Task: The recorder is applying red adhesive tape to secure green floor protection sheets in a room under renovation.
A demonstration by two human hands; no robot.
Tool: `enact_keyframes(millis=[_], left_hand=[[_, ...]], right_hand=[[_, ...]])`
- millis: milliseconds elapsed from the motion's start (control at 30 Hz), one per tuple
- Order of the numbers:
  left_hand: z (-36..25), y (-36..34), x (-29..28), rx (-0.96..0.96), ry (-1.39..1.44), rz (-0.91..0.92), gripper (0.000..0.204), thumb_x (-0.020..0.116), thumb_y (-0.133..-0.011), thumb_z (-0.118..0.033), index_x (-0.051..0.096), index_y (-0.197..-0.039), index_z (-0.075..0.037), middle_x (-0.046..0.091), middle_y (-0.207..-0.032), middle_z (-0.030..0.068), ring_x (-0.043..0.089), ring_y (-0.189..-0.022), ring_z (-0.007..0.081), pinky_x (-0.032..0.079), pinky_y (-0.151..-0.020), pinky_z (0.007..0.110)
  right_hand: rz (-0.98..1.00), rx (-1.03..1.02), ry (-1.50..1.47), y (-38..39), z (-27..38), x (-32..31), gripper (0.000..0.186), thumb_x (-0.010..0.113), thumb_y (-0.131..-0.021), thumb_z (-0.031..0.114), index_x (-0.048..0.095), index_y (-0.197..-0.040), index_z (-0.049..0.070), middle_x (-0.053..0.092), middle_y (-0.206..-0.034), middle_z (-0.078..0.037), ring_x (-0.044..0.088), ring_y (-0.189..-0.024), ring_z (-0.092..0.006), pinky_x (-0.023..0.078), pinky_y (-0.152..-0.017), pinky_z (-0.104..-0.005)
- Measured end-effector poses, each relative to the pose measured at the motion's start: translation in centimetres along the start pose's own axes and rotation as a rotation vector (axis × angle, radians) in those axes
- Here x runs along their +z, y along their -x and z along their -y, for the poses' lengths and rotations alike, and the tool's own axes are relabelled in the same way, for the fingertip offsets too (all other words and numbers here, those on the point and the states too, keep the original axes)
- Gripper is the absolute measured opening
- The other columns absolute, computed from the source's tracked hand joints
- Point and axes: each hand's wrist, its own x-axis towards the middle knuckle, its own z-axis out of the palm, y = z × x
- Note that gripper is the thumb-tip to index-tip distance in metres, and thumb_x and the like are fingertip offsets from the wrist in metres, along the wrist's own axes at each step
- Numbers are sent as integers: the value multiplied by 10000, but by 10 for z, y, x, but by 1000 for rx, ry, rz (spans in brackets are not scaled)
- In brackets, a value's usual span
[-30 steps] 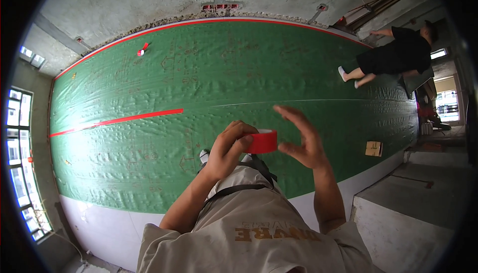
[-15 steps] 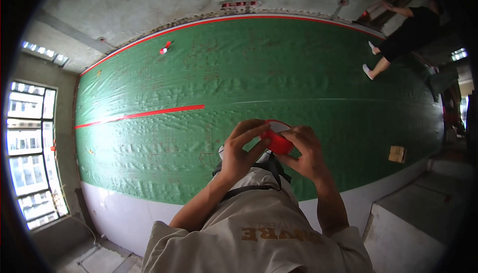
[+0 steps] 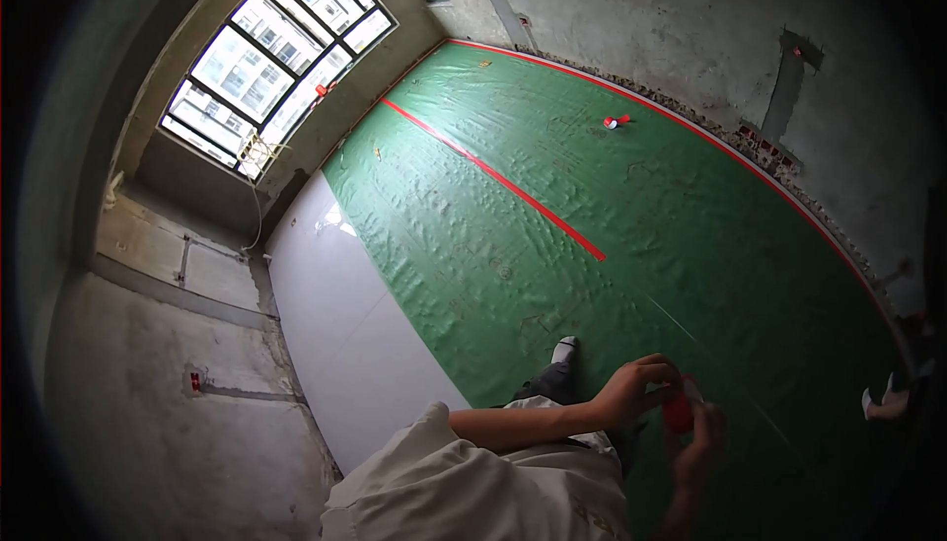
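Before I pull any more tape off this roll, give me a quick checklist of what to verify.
1. Red tape roll held in both hands: ok.
2. Left hand gripping the roll: ok.
3. Right hand on the roll: ok.
4. Loose tape end found: cannot tell, too small.
5. Green floor sheet lies flat: not ok, wrinkled.
6. Red tape strip already laid straight: ok.

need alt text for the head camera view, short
Seen from above, a person's left hand and right hand hold a red tape roll over green floor sheeting crossed by a red tape line; bare concrete walls and a large window surround it.
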Motion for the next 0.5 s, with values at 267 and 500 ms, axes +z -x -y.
enact_keyframes(millis=[267, 500], left_hand=[[23, 1, 4, -68, -102, -34, 174, 647, -982, -64, 602, -1139, -2, 628, -1099, 135, 681, -1022, 313, 565, -879, 402], [64, -3, -11, -64, -263, -15, 199, 646, -901, -32, 610, -1097, -23, 636, -1003, 176, 669, -909, 396, 552, -756, 459]], right_hand=[[67, -64, -18, -22, -9, 8, 618, 826, -850, 418, 641, -1268, 1, 626, -1107, -202, 590, -1092, -429, 468, -981, -548], [11, -17, 21, -45, 2, 34, 548, 837, -832, 409, 665, -1206, 48, 693, -968, -125, 670, -916, -341, 483, -928, -495]])
